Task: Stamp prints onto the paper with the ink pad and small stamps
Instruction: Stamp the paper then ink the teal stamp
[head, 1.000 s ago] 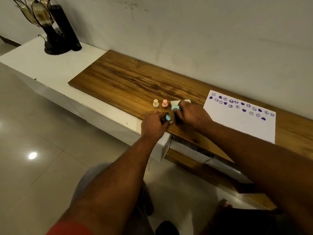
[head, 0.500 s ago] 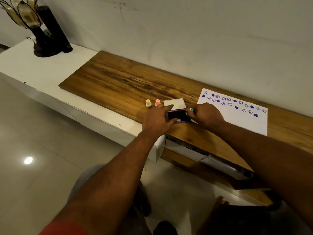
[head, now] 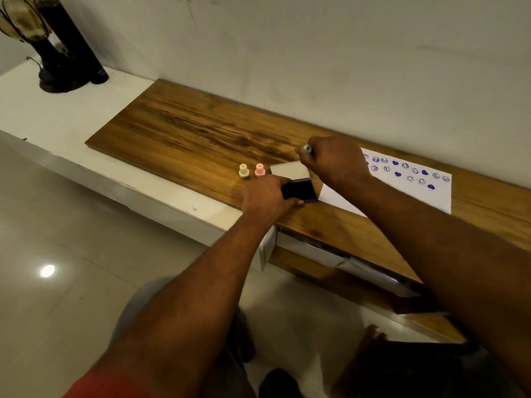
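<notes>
Paper (head: 402,193) at right of centre on the counter (head: 201,139) looks thin and floppy — likely to slide unless pinned flat. Left hand (head: 265,196) clamps the light, rigid ink pad (head: 298,189) by its edges; right hand (head: 334,162) pinches a tiny green stamp (head: 308,148) by its top — easily fumbled.

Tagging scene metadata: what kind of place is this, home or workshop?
Probably a home room, not a workshop: a low wood-topped wall unit with drawers beneath, glossy tiled floor, and a decorative dark ornament on the white ledge. The stamping looks like casual craft.
</notes>
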`<state>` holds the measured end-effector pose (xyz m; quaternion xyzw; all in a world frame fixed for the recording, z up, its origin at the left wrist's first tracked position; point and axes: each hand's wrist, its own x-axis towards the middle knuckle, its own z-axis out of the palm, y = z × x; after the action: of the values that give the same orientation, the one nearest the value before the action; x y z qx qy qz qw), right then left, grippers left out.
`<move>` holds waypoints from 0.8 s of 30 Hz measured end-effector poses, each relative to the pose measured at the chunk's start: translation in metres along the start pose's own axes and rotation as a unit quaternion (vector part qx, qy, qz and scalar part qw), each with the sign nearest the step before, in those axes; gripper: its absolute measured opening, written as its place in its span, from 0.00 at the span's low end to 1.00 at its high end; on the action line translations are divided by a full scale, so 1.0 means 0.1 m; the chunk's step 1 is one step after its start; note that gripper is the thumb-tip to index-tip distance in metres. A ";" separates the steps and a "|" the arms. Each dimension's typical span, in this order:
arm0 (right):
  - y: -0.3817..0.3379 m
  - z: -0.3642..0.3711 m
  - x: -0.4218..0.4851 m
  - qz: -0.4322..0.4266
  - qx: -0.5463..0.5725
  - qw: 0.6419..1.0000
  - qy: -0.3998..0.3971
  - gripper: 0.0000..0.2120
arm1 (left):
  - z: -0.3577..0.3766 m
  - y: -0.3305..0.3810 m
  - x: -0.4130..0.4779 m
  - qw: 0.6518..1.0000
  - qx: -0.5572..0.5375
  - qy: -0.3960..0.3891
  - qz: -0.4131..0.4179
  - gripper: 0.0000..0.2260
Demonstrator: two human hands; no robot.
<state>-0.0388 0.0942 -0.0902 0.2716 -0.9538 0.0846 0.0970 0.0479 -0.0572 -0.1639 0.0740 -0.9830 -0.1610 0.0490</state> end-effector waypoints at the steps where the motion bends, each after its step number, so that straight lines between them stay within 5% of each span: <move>1: -0.02 0.02 -0.02 0.011 0.001 1.000 0.024 0.25 | 0.00 0.00 0.00 1.000 -0.001 -0.004 -0.007 0.29; 5: -0.10 0.44 -0.39 0.038 -0.023 0.987 -0.155 0.21 | 0.00 0.01 0.02 0.999 -0.018 -0.012 -0.026 0.26; 10: -0.13 0.43 -0.21 0.008 -0.121 0.961 -0.250 0.17 | -0.02 0.04 0.03 0.999 -0.026 -0.030 -0.032 0.26; 20: -0.12 0.35 -0.21 -0.011 -0.108 0.962 -0.250 0.17 | -0.05 0.06 0.11 0.997 -0.023 -0.047 -0.048 0.28; 24: 0.18 0.16 -0.37 0.030 0.046 0.990 -0.126 0.23 | -0.07 0.16 0.09 1.000 -0.008 -0.017 -0.005 0.32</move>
<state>-0.0199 0.1249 -0.1158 0.2556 -0.9611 0.0967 -0.0396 0.0376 -0.0459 -0.1517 0.0762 -0.9820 -0.1701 0.0320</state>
